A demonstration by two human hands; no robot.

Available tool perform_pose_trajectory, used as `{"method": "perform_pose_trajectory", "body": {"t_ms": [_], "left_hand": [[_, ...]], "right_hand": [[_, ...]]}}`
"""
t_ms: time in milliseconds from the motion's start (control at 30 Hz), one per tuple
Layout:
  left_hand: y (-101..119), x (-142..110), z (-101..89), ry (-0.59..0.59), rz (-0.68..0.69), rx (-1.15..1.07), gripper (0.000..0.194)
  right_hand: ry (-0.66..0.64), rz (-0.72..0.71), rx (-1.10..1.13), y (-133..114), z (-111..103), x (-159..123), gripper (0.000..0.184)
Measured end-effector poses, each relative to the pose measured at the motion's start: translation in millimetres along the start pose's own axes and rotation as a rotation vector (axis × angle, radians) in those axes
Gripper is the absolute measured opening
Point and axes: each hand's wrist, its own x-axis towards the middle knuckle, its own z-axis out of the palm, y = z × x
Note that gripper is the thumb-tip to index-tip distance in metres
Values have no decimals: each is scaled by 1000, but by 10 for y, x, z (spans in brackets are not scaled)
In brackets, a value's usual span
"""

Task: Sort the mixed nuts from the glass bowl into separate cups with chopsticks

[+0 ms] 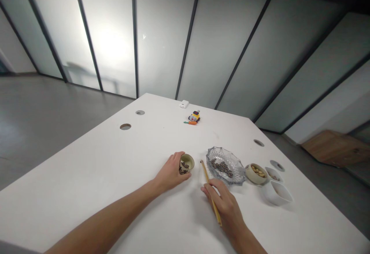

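The right hand (pixel 224 198) is closed on a pair of yellow chopsticks (pixel 216 211), tips pointing towards 11 o'clock; a small dark piece (pixel 201 162) shows at those tips, which sit in the gap between cup and glass dish; the left hand (pixel 171 174) is clasped round a small cup (pixel 189 160) from its 9 o'clock side, thumb at 5 to 6 o'clock, and more dark pieces show within the cup.

With the cup as the clock's centre, the scalloped glass dish (pixel 221 153) lies at 3 o'clock, bearing a spread of dark beans (pixel 222 167); just past it, also near 3 o'clock, stands a round bowl (pixel 253 178) of tan nuts (pixel 258 171); close by that bowl are two white dishes, one behind (pixel 273 174) and one nearer (pixel 276 195) at 4 o'clock.

Well apart at 12 o'clock are a yellow and grey toy vehicle (pixel 194 116) and an orange-handled screwdriver (pixel 192 123) just before it; a white box (pixel 184 104) lies farther off; all stand on the white table (pixel 130 161); frosted panels (pixel 162 46) rise beyond.
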Motion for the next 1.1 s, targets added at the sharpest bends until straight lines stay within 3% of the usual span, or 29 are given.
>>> {"method": "perform_pose_trajectory", "body": {"t_ms": [1100], "left_hand": [[7,-1,-22,1,15,-5,63]], "right_hand": [[54,16,58,-5,-33,-4,9]]}}
